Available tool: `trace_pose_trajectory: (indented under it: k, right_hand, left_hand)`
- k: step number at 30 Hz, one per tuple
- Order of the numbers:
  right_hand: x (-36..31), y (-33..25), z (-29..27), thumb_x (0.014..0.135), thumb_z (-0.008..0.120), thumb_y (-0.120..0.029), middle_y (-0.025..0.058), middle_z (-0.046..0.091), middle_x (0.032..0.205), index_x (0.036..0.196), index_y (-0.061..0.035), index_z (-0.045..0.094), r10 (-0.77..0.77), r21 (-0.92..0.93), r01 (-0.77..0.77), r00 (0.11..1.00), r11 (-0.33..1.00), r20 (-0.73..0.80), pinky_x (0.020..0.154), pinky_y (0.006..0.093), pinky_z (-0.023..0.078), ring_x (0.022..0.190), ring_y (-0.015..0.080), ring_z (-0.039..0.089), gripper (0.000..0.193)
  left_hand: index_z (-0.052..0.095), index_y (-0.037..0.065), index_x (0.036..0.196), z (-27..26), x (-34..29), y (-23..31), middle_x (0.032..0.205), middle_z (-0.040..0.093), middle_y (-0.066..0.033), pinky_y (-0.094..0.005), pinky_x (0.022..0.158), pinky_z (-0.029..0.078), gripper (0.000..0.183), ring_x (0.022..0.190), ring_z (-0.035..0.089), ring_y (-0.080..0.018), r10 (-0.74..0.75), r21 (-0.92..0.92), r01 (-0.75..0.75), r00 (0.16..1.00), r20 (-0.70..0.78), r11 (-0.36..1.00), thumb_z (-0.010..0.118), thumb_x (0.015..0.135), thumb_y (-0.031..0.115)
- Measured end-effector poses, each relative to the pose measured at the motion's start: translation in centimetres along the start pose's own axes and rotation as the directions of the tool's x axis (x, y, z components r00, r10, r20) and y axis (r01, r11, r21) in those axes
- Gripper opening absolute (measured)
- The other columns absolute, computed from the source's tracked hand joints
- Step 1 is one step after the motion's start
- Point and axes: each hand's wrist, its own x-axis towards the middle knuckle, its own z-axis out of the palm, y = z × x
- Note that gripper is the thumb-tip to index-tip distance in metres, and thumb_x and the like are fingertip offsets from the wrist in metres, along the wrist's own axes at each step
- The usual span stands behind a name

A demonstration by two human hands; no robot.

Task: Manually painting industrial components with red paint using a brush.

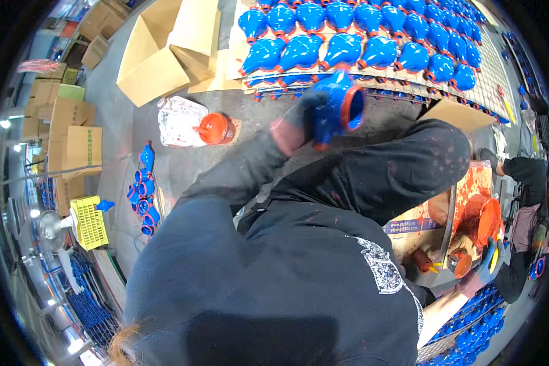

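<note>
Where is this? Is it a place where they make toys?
Probably a small factory or workshop where parts get painted. Rows of blue parts lie on racks, a gloved hand holds one blue part with an orange rim, and cardboard boxes sit on the floor.

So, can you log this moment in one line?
left hand grips blue red-rimmed casting | right hand unclear | rows of blue castings behind

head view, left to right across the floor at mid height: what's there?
Cardboard boxes → small blue parts on the floor → translucent jug with orange cap → left hand holding blue casting → red paint bucket.
</note>
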Motion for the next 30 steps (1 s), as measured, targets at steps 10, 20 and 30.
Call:
trace_pose_trajectory:
  k: [10, 20, 30]
  right_hand:
    - [-1.5, -2.4, 3.4, 0.096, 0.055, -0.022, 0.0134, 0.058, 0.120, 0.125, 0.0015, 0.052, 0.117, -0.056, -0.118, 0.993, 0.991, -0.018, 0.094, 0.0348, 0.045, 0.106, 0.0230, 0.058, 0.038]
    - [1.6, -0.5, 0.6, 0.092, 0.062, -0.028, 0.0117, 0.063, 0.110, 0.129, -0.0060, 0.052, 0.147, -0.021, -0.148, 0.989, 0.989, -0.033, 0.077, 0.0292, 0.053, 0.093, 0.0195, 0.063, 0.044]
    - [1.1, -1.4, -1.5, 0.097, 0.051, -0.027, 0.0099, 0.059, 0.124, 0.127, -0.0004, 0.054, 0.360, 0.060, -0.356, 0.930, 0.932, -0.068, 0.099, 0.0352, 0.041, 0.110, 0.0210, 0.055, 0.040]
  left_hand:
    - [0.059, 0.010, 0.110, -23.9, -8.7, -4.9, 0.098, 0.064, -0.0080, -0.0354, 0.065, 0.056, 0.036, 0.079, 0.065, -0.0217, 0.048, 0.114, 0.039, 0.740, -0.671, 0.993, 0.068, 0.083, 0.031]
    - [0.061, 0.010, 0.098, -31.5, -5.9, -0.4, 0.088, 0.064, -0.0024, -0.0319, 0.062, 0.049, 0.024, 0.073, 0.061, -0.0148, 0.789, 0.787, -0.216, 0.395, -0.470, 0.577, 0.065, 0.086, 0.029]
    - [0.064, 0.006, 0.092, -44.2, -1.5, 14.1, 0.081, 0.063, -0.0013, -0.0274, 0.064, 0.050, 0.024, 0.068, 0.059, -0.0135, 0.731, 0.682, -0.270, 0.166, -0.662, 0.679, 0.075, 0.072, 0.014]
